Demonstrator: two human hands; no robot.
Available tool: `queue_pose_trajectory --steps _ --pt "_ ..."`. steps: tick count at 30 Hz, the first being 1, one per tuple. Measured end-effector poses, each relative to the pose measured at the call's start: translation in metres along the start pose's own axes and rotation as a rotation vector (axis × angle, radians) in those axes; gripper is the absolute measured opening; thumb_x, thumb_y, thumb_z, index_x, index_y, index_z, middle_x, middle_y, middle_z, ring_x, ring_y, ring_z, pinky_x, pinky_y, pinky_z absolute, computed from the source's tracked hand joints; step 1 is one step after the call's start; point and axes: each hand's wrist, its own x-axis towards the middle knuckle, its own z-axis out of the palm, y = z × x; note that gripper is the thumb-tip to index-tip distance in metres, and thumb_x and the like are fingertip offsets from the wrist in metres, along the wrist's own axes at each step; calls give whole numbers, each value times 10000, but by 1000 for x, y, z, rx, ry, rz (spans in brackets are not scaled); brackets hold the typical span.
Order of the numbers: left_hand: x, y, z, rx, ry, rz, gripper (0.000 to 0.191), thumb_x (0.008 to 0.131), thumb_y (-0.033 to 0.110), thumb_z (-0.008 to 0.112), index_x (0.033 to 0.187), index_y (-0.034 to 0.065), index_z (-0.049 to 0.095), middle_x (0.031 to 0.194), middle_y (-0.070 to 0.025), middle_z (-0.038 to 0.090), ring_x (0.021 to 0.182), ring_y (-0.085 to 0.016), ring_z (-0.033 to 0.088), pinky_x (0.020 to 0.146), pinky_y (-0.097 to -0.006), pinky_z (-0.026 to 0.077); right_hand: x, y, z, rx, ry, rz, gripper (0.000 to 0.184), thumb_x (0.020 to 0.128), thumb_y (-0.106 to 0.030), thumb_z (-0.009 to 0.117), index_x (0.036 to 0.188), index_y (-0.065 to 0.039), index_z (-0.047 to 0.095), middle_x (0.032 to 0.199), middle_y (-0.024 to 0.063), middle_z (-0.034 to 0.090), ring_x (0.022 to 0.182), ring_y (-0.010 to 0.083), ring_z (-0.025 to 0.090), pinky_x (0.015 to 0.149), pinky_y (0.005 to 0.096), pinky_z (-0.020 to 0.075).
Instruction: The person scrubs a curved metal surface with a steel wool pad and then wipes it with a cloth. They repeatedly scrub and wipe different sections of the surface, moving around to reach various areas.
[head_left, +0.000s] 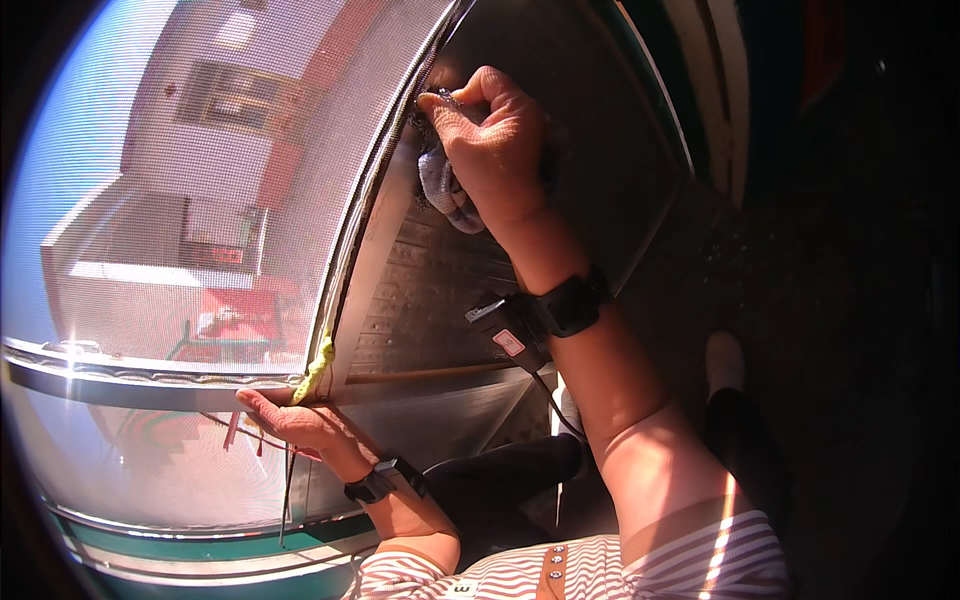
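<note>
My right hand (495, 127) is raised at the upright edge of a mesh screen door (232, 172). Its thumb and index finger pinch a small shiny piece (448, 96), too small to identify. Below those fingers a bunched grey-and-white cloth (450, 191) shows, partly hidden by the hand; whether I hold it is unclear. My left hand (307, 424) grips the door's metal frame (150, 391) at the corner, some of its fingers hidden. A knotted yellow-green cord (319, 367) hangs over that corner, touching the hand.
Beside the screen door is a dark glass-like panel (600, 150). Thin red strings (232, 431) dangle under the door's crossbar. Through the mesh I see a building wall and a red table (240, 315). A cabled black device (510, 326) is strapped to my right wrist.
</note>
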Motion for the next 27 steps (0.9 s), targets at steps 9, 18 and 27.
queue_pose_trajectory --steps 9,18,27 --pt "2 -9 -6 198 -33 168 433 973 276 475 1258 -45 525 1301 -189 522 1174 -245 509 1034 -282 349 2 -16 -1 287 -2 208 183 799 -18 686 709 -33 528 593 10 556 511 40 488 444 194 376" --pt "0 -6 -5 -11 -15 47 363 973 205 484 1212 -57 562 1256 -196 550 1129 -230 537 993 -271 390 23 -13 -12 396 66 316 205 794 -80 733 719 -39 546 508 10 544 388 40 435 352 230 326" --pt "1 2 2 -112 -10 -23 459 939 279 539 1241 -66 529 1316 -165 505 1166 -206 488 1040 -274 329 3 -13 1 263 2 134 253 740 -8 744 642 -55 516 601 -5 544 596 34 494 536 206 413"
